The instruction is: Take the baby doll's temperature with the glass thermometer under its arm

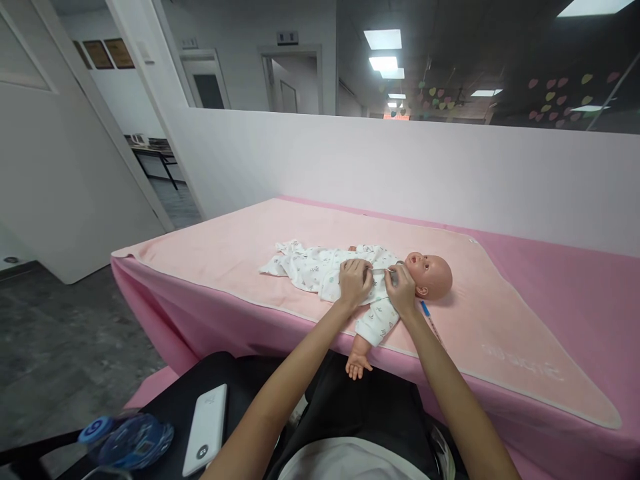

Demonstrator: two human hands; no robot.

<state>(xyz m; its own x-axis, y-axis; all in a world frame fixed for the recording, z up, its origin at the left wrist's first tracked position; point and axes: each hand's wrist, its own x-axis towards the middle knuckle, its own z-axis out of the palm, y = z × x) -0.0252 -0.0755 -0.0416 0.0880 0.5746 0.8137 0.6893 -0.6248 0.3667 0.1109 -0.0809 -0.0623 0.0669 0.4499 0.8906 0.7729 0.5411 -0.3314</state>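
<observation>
A baby doll [434,275] lies on its back on a pink blanket, head to the right, dressed in a white printed baby gown [313,267]. Over its chest, my left hand [355,280] and my right hand [401,288] pinch a thin white tie [379,269], stretched between them. The fingers of both hands are closed, and their tips are partly hidden. One doll arm in a white sleeve [376,323] reaches toward me, its hand hanging over the table edge. Beside my right wrist lies a pen with a blue cap [425,309].
The pink blanket [500,333] covers a table with a darker pink cloth [590,287] against a white half wall [400,173]. At lower left, a black chair seat holds a white power bank [206,427] and a water bottle [133,440]. An open door [70,153] stands at left.
</observation>
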